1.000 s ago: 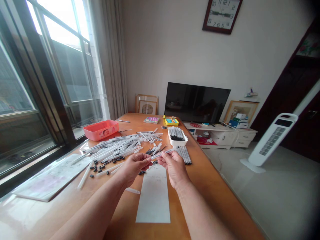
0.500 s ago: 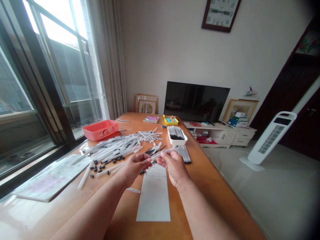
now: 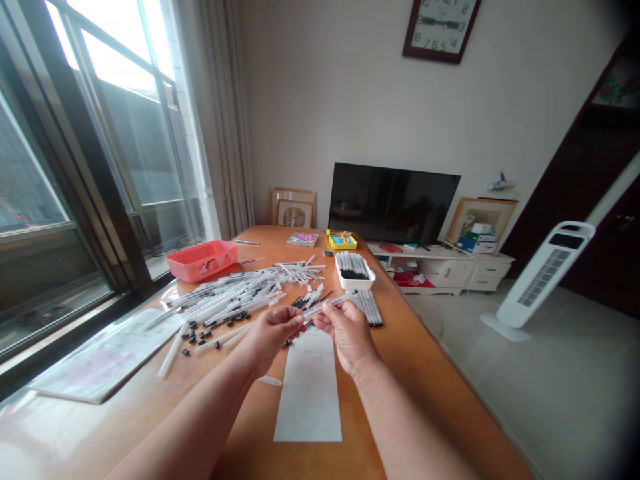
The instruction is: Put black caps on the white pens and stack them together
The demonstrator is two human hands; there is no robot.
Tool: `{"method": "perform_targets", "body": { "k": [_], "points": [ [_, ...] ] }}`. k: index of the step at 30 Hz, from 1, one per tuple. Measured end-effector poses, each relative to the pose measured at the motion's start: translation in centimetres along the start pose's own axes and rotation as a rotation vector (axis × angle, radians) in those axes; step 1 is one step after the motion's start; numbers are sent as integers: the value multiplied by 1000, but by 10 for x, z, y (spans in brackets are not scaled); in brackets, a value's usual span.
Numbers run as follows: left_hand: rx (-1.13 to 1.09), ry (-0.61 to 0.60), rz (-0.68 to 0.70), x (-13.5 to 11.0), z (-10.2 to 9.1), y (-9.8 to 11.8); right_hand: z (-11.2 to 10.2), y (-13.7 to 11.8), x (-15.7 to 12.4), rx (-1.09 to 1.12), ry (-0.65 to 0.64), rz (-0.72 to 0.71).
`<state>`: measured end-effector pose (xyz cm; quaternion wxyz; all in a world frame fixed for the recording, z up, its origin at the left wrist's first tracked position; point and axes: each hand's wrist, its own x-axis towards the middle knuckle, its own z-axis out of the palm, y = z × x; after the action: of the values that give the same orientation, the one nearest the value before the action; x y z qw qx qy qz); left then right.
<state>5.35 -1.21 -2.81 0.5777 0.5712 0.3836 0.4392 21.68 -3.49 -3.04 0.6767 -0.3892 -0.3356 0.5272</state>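
We see one slim, clear plastic pen (image 3: 314,311) held between both hands, lifted over the far end of a long white paper strip (image 3: 309,393). Long axis runs from near left to far right, so it lies crosswise to the strip. Left hand (image 3: 277,330) is pinched narrow at the near-left end; right hand (image 3: 347,333) has thumb and fingers closed around the middle, with the far-right end sticking out past them. Neither hand is nearer: both touch it. That far-right end points toward a row of clear pens with black ends (image 3: 369,308), just near of a white plastic box (image 3: 356,287).

Hard to make out: the pen's near-left tip is covered by the left fingers, so we can't tell if anything is fitted there. Part of the barrel is hidden by the right thumb. Dark slim rods (image 3: 299,301) lie right behind the hands and blur into the pen's outline. The right hand's lower fingers are partly curled out of sight. Both forearms are cut off at the near edge.
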Motion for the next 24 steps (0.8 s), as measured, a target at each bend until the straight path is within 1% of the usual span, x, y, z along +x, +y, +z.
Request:
{"method": "perform_targets", "body": {
  "k": [6, 11, 15, 21, 24],
  "points": [
    [-20, 16, 1, -1, 1, 1, 4, -1, -4, 0, 10, -35],
    [-21, 11, -12, 0, 1, -1, 4, -1, -2, 8, -2, 10],
    [-7, 33, -36, 3, -1, -5, 1, 6, 4, 23, -1, 48],
    [8, 72, -30, 9, -7, -9, -4, 14, 8, -59, -46, 89],
    [6, 92, -36, 12, -10, -12, -7, 11, 9, -110, -5, 88]
  ]
}}
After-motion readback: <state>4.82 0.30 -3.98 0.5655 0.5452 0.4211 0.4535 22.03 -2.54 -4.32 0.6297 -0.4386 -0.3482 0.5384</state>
